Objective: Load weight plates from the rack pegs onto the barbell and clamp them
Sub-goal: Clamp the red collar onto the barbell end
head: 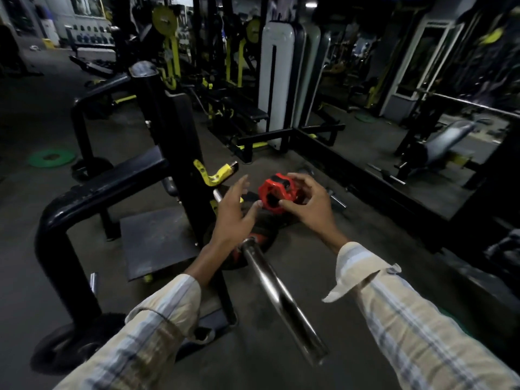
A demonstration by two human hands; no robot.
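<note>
- 2 hands up: my right hand (311,202) grips the red clamp (277,192), ready for the barbell sleeve (281,299).
- My left hand (235,213) spreads wide near it, steadying.

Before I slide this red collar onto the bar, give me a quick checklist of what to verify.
1. Red clamp collar in the right hand: ok, fingers curl round it.
2. Left hand free: ok, open, just beside the collar.
3. Barbell sleeve bare at its near end: ok.
4. Weight plate on the bar: ok, one dark plate, partly hidden by the left wrist.
5. Collar lever open: cannot tell.
6. Collar lined up with the sleeve end: not ok, it is held off the bar, beyond the plate.
</note>
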